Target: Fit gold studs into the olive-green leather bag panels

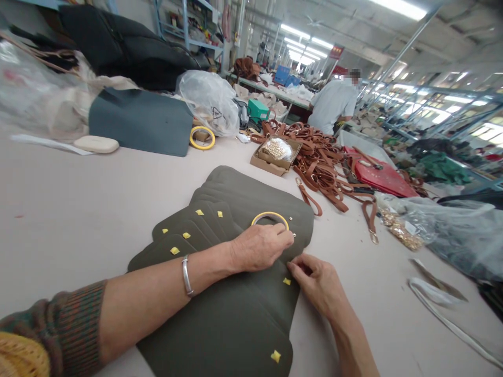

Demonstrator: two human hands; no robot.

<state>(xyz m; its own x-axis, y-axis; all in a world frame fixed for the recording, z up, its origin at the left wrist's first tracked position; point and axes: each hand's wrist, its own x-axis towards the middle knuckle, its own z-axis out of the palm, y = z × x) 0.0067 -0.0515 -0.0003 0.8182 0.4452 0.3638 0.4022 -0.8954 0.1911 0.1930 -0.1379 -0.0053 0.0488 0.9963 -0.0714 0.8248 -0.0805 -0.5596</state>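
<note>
My left hand [261,246] pinches a small silver stud [294,234] beside the yellow tape ring [270,215] on the fanned dark olive leather panels [236,293], my right hand [314,280] pinching a panel edge; a slip could roll it away, I judge.

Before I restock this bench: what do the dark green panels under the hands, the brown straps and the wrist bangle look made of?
Green panels: probably faux or real leather; matte, smooth, cleanly cut edges, lying flat.
Brown straps: leather-like, slight sheen, with gold-coloured metal clasps.
Bangle on the left wrist: silvery polished metal, judging by its bright reflections.
</note>
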